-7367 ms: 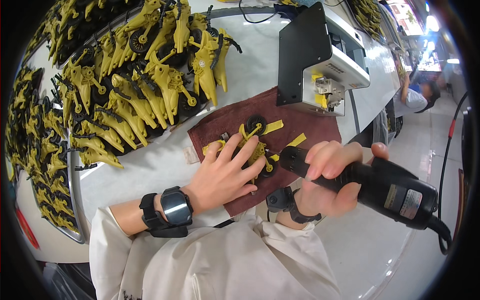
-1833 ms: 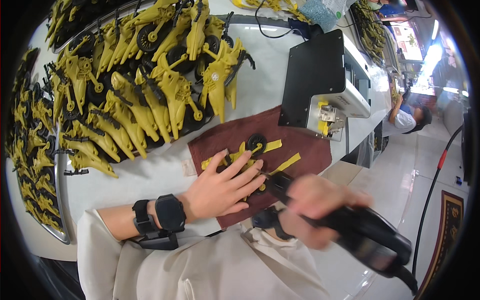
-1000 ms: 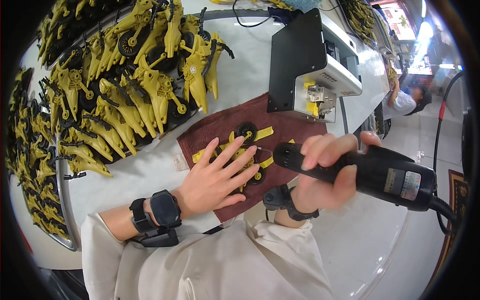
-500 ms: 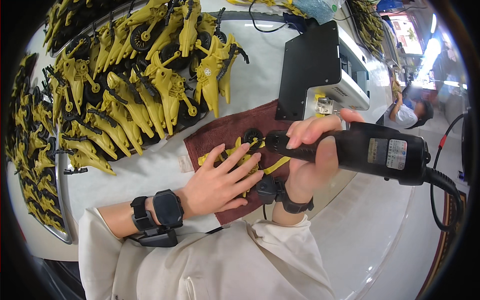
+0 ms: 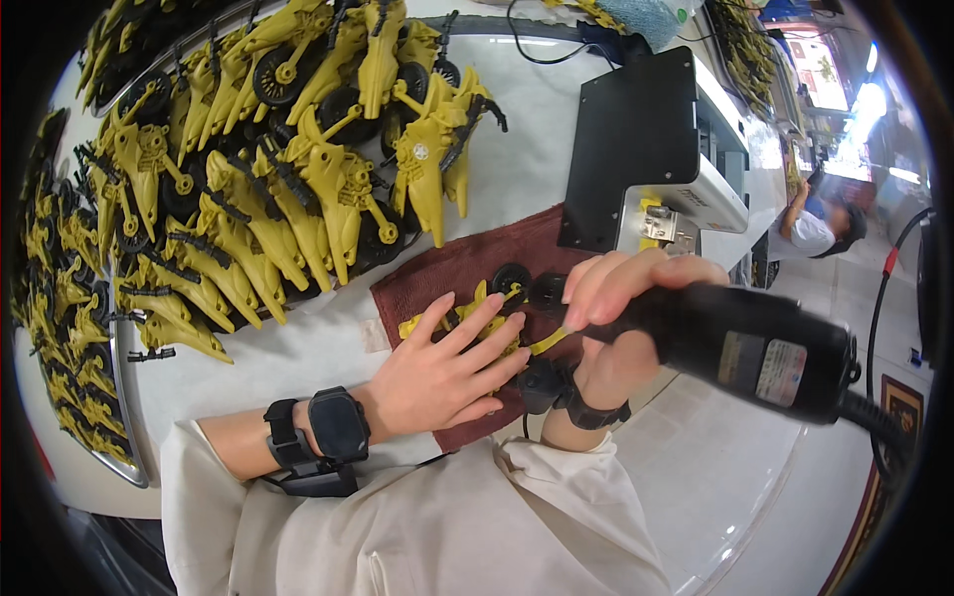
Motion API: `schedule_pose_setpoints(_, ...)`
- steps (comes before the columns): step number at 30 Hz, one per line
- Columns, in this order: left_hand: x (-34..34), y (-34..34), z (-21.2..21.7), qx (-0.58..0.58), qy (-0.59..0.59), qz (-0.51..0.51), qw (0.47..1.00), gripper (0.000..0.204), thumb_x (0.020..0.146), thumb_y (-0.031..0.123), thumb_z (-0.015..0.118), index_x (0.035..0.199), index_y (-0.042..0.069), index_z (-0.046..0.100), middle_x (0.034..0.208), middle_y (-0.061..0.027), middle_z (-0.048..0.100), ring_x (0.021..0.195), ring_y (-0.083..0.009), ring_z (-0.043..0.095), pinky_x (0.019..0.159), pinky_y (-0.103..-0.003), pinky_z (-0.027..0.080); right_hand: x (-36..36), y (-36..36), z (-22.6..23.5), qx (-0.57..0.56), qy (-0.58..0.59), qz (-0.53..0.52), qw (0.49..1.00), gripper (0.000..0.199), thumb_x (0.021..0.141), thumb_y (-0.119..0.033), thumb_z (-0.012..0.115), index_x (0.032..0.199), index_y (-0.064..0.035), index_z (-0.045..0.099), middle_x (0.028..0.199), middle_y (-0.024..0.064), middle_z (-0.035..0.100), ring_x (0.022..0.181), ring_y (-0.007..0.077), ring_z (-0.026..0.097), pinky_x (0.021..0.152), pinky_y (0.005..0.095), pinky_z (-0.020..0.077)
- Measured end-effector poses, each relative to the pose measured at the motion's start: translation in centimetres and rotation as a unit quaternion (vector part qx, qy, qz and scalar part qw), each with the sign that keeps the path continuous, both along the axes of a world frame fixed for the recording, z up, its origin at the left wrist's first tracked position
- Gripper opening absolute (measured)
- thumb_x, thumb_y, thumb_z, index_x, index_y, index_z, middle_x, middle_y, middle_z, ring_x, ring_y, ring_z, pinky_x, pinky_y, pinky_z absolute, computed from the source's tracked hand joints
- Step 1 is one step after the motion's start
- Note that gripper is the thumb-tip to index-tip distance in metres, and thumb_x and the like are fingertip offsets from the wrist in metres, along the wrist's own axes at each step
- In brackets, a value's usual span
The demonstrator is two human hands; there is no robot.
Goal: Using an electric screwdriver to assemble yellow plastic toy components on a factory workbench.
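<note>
The left hand (image 5: 437,363) is laid flat, fingers (image 5: 487,333) spread, pressing a yellow toy part (image 5: 477,308) down onto the dark red cloth (image 5: 467,268) on the bench (image 5: 328,343). The part lies mostly under the fingers; a yellow end shows past the fingertips, toward the black wheels (image 5: 512,278), and another strip shows just beyond the lower fingertips.

The right hand (image 5: 616,328) is wrapped about the black electric screwdriver (image 5: 735,343), fingers curled shut on its barrel, index finger laid forward along the nose. The bit is hidden behind the fingers; whether it is seated cannot be told.

Judgement on the step in hand: a screw appears to be driven into the part. For a clean result the part should be kept flat and pinned so it cannot spin, the left fingertips kept clear of the bit, and the tool held in line with the screw rather than slanted.

Orientation: the screwdriver's long axis runs from lower right, where the cable leaves, up-left to the nose, which points at the part just off the left fingertips. The part's long axis seems to run the same way as the left fingers, toward the upper right; much is covered, so this is uncertain.

Beyond the fingertips stands a black-and-white machine (image 5: 656,159); a heap of yellow toys (image 5: 298,169) lies well apart to the upper left.
</note>
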State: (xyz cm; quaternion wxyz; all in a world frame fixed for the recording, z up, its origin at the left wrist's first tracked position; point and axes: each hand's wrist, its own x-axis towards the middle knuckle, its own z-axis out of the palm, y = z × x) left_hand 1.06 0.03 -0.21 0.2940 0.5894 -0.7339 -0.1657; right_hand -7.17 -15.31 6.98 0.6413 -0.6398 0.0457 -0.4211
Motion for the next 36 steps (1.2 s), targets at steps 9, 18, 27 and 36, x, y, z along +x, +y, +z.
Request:
schedule_pose_setpoints(9,-0.4,0.0,0.6,0.004,-0.060,-0.002,0.998,0.052,0.080,0.045,0.060,0.124,0.019,0.051,0.137,-0.0056,0.042,0.132,-0.0278,0.032,0.102,-0.052,0.027,-5.3,-2.0,8.6,-0.115,-0.120,-0.298,0.940,0.048,0.088,-0.036,0.050,0.120,-0.0015,0.041,0.066,0.0032,0.045,0.047,0.0144,0.041,0.049,0.0303,0.0385)
schedule_pose_setpoints(18,-0.9,-0.1,0.3,0.003,-0.060,0.011,0.998,0.053,0.079,0.044,0.062,0.125,0.020,0.051,0.139,-0.0054,0.040,0.133,-0.0299,0.030,0.103,-0.055,0.023,-5.8,-3.7,5.9,-0.037,-0.013,-0.321,0.946,0.050,0.081,-0.014,0.062,0.121,0.0005,0.034,0.064,0.0075,0.050,0.052,0.0159,0.050,0.053,0.0305,0.0438)
schedule_pose_setpoints(27,-0.7,0.1,0.2,-0.004,-0.037,0.018,0.999,0.056,0.076,0.045,0.064,0.122,0.014,0.053,0.139,-0.0074,0.042,0.130,-0.0337,0.034,0.103,-0.055,0.021,-8.1,2.8,5.3,-0.041,-0.028,-0.229,0.972,0.061,0.085,-0.029,0.062,0.127,-0.0015,0.028,0.069,0.0086,0.051,0.049,0.0196,0.050,0.050,0.0341,0.0424)
schedule_pose_setpoints(36,0.3,0.2,0.3,-0.032,0.144,0.013,0.989,0.044,0.073,0.034,0.072,0.111,0.015,0.060,0.134,-0.0077,0.047,0.133,-0.0357,0.030,0.107,-0.053,0.014,-8.0,5.6,2.3,-0.009,-0.079,-0.037,0.996,0.057,0.089,-0.031,0.055,0.128,0.0002,0.028,0.075,0.0080,0.051,0.055,0.0186,0.053,0.057,0.0335,0.0430)
